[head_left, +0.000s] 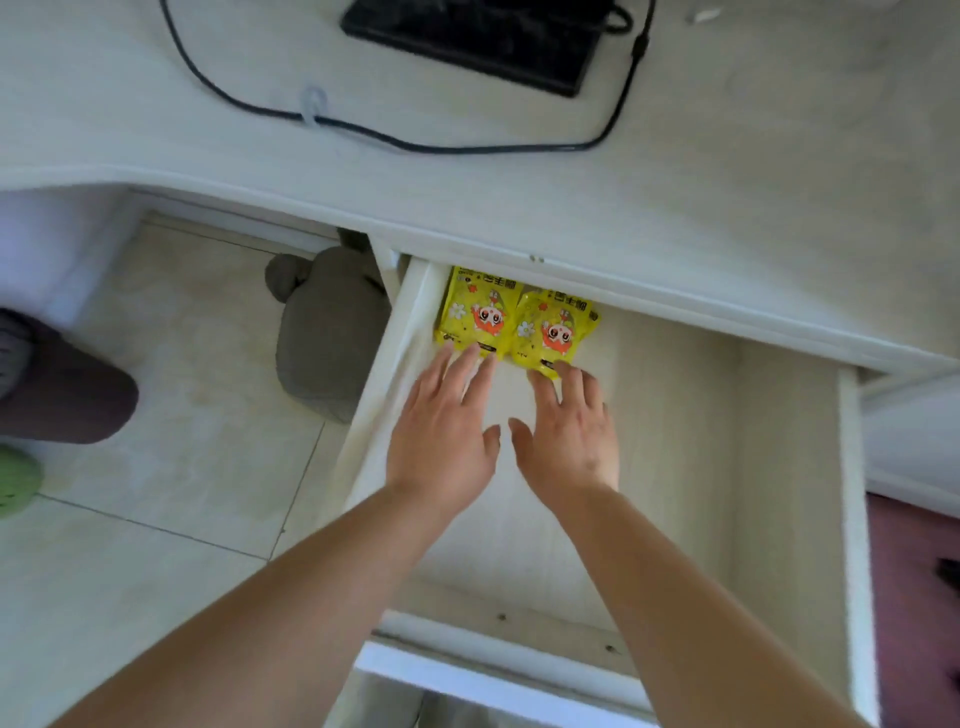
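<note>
L hand (441, 441): spread flat, tips on left pack (475, 312) just ahead.
R hand (569, 441): spread too, tips on right pack (556, 325).
Do: nudge both evenly twd drawer (675, 441) back, no crumpling.

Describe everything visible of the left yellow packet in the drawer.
The left yellow packet is a glossy, plastic-looking pouch printed with a red-orange cartoon figure, a white flower and dark lettering. It lies flat in the far left corner of the drawer, just under the desktop edge. Its right edge touches the second packet; straight fingertips of the left hand touch its near edge.
</note>
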